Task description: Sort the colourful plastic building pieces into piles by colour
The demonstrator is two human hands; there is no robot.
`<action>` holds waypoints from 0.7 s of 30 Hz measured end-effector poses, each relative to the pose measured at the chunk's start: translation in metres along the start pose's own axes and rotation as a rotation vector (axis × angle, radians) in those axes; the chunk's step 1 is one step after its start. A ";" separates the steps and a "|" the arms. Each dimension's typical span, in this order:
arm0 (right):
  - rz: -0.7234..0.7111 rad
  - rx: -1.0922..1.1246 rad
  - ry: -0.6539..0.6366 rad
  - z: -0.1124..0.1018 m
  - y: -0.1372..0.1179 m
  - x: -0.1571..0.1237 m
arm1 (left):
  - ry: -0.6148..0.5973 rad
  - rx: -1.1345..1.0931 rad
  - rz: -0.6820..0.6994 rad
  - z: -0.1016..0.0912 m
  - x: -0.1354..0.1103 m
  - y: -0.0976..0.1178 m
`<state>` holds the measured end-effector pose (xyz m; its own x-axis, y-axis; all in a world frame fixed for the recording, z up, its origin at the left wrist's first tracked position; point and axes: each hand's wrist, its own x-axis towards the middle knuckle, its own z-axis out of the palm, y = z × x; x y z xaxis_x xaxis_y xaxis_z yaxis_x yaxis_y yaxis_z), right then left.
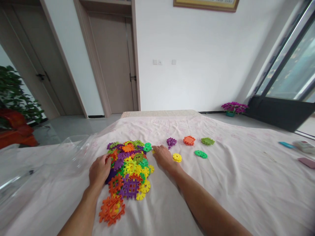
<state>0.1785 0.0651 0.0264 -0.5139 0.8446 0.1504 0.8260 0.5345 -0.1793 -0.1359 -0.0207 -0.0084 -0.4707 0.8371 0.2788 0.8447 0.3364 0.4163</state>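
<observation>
A heap of colourful plastic interlocking building pieces (131,167) lies between my hands, with notched yellow and green discs, toothed orange and purple squares. My left hand (99,170) curls against the heap's left side, its fingertips closed at an orange-red piece (108,158) that is partly hidden. To the right of the heap, my right hand (163,158) lies low with its fingers stretched left. A yellow piece (154,151) shows just under those fingertips, beside a green disc (147,147). An orange toothed piece (112,209) lies at the near end of the heap.
Apart from the heap lie purple (171,142), orange (189,140), olive-green (208,141), green (201,154) and yellow (177,157) pieces. Clear plastic packaging (76,147) is at the left. A blue item (286,144) and a whitish box (304,147) sit far right on the cloth (236,190).
</observation>
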 end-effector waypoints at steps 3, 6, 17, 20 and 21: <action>0.046 0.003 0.013 -0.006 0.002 -0.001 | 0.000 0.003 0.001 0.000 0.000 0.000; 0.166 0.061 0.050 -0.018 0.011 -0.001 | -0.008 0.002 -0.005 -0.001 0.000 0.000; 0.340 -0.030 -0.102 -0.072 0.057 -0.014 | -0.012 0.017 -0.010 -0.004 -0.002 0.003; 0.294 -0.015 -0.033 -0.064 0.048 -0.011 | -0.001 0.014 0.000 -0.002 -0.002 0.002; 0.252 0.013 -0.001 -0.057 0.043 -0.009 | 0.001 0.010 0.000 -0.002 -0.001 0.002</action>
<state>0.2320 0.0788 0.0730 -0.2926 0.9512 0.0982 0.9250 0.3076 -0.2230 -0.1339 -0.0221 -0.0061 -0.4707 0.8369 0.2794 0.8473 0.3405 0.4076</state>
